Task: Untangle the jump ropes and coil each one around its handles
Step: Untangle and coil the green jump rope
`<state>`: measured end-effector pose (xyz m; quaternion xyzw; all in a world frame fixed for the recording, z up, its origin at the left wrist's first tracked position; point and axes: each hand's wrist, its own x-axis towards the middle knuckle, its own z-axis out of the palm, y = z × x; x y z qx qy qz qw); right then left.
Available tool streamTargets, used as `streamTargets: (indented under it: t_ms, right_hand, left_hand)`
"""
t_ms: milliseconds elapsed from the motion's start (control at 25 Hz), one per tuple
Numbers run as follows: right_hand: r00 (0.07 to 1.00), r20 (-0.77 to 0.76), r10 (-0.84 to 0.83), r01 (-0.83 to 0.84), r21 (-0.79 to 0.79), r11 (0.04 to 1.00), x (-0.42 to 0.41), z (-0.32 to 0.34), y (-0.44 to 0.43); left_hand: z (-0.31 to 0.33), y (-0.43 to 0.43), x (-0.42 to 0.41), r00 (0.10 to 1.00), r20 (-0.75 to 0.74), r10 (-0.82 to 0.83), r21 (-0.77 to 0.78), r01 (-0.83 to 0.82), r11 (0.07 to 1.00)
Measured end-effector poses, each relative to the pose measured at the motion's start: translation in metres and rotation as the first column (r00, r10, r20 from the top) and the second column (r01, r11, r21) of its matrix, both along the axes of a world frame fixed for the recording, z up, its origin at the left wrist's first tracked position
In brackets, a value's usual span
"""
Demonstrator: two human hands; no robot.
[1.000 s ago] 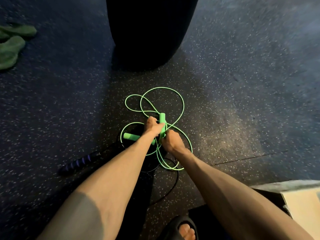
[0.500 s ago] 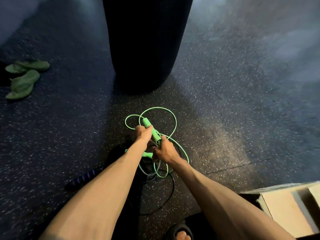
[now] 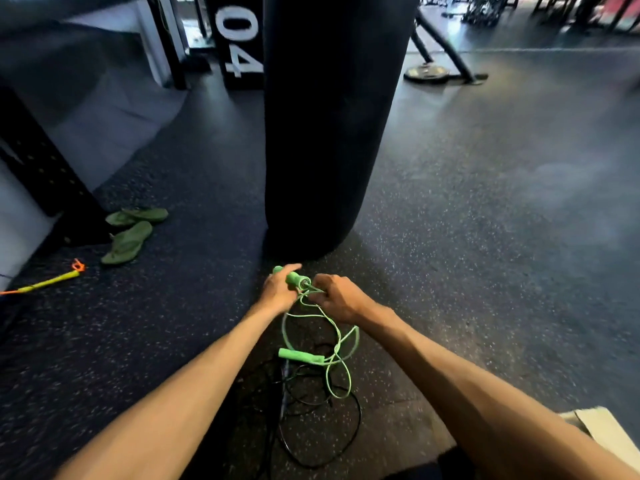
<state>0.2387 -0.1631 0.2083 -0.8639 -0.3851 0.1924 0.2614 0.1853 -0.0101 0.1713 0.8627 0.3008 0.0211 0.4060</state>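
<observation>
Handle (image 3: 294,279) of green jump rope (image 3: 284,332) is gripped in curled left hand (image 3: 278,289) fingers | cord (image 3: 332,322) is pinched by right hand (image 3: 337,299) fingers beside it | second handle (image 3: 300,356) is seen lower, over black jump rope (image 3: 318,427) on floor (image 3: 450,271)

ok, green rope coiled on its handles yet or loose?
Loose. The green rope hangs in open loops from the handle in the left hand to the second handle below; no wraps on either.
</observation>
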Motion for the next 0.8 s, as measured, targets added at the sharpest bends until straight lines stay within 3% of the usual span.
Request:
streamTargets:
  t_ms: [160,320,400,560,800]
  right_hand:
    - [0.998,0.065,0.028,-0.028,-0.010,1.000,-0.014,0.034,0.001]
    - [0.993,0.089,0.076,-0.073,-0.037,0.997,-0.028,0.031,0.005]
    - [0.994,0.092,0.057,-0.048,-0.102,0.994,-0.034,0.023,0.007]
    - [0.997,0.054,0.050,-0.041,-0.159,0.986,-0.036,0.021,0.009]
    - [0.999,0.034,-0.014,0.007,0.199,0.980,-0.052,0.037,0.016]
  left_hand:
    - [0.041,0.002,-0.034,0.995,-0.021,-0.102,0.224,0.104,0.969]
    - [0.055,0.011,-0.069,0.996,-0.035,-0.086,0.569,0.091,0.817]
    - [0.057,0.018,-0.081,0.997,-0.039,-0.069,0.528,0.079,0.846]
    - [0.060,0.041,-0.108,0.990,0.142,0.016,0.283,-0.056,0.957]
    - [0.069,0.038,-0.142,0.950,0.206,-0.235,0.065,0.227,0.972]
